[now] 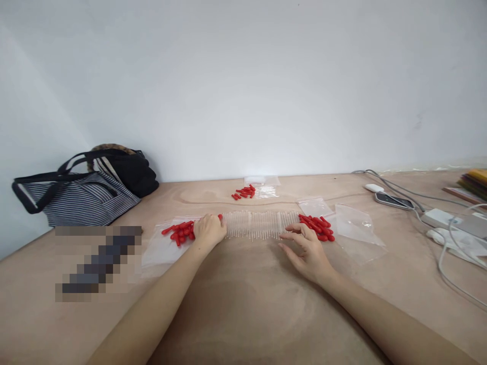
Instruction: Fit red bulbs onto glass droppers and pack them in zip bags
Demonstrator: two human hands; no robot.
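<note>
A row of thin, clear dropper tubes (262,224) lies side by side on the wooden table between my hands. At the row's left end, my left hand (209,230) is closed, with a red rubber bulb (220,217) peeking out past its knuckles; its fingertips are hidden. My right hand (304,251) hovers over or rests at the row's right end, fingers apart and seemingly holding nothing. Beside the left hand is a heap of red rubber bulbs (181,233) on a clear plastic bag (155,253). Another heap of red bulbs (319,227) sits just beyond the right hand.
Farther back lie a few red bulbs (244,192) and more tubes (267,191) by a small bag (262,180). Flat plastic bags (357,233) lie right. A striped bag (91,200) stands left; a phone (393,201) and cables (443,253) lie right.
</note>
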